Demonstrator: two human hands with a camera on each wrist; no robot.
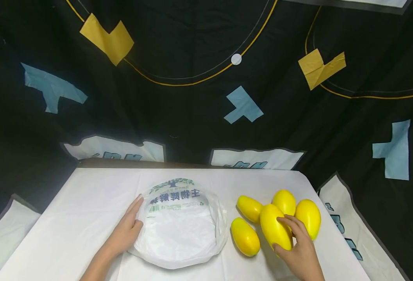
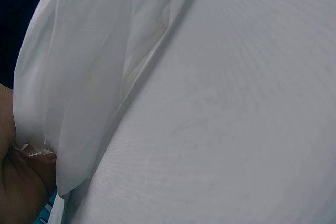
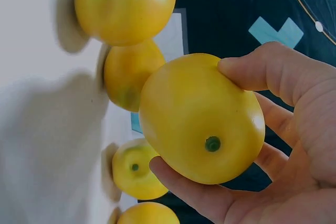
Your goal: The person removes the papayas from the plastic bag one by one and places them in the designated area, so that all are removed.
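Observation:
My right hand [image 1: 299,249] grips a plump yellow mango [image 3: 202,119], thumb on one side and fingers on the other. A green stem dot shows on its end in the right wrist view. Several more mangoes lie around it, one [image 1: 245,237] to its left and another [image 1: 308,216] to its right. A white plastic bag [image 1: 178,230] with printed lettering sits left of the fruit, spread into a round shape. Against the bag's left side rests my left hand [image 1: 125,228], fingers fairly straight and thumb apart. In the left wrist view the bag partly hides that hand.
Everything lies on a white-covered table [image 1: 69,218]. Behind it hangs a black cloth [image 1: 188,113] with gold and blue shapes. White printed panels of the cloth [image 1: 259,158] show beyond the back edge and down the right side.

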